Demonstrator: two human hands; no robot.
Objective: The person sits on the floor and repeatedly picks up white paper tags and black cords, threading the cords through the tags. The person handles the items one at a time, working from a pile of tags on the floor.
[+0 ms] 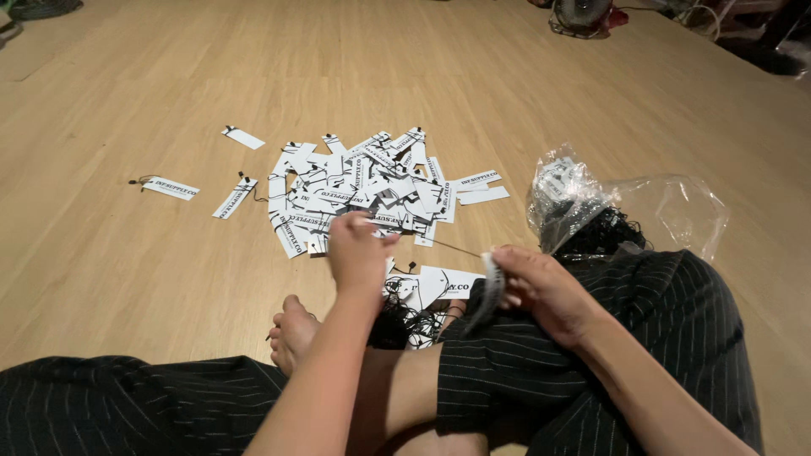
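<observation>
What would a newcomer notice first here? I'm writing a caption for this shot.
The heap of white paper tags on the wood floor, straight ahead. Nearer, the left hand and right hand stretch a thin black string between them. A clear plastic bag lies at right.

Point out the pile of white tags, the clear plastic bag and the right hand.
pile of white tags (pixel 363 190), head view, middle of the heap.
clear plastic bag (pixel 676 211), head view, empty right part.
right hand (pixel 545 287), head view, back of the hand.
</observation>
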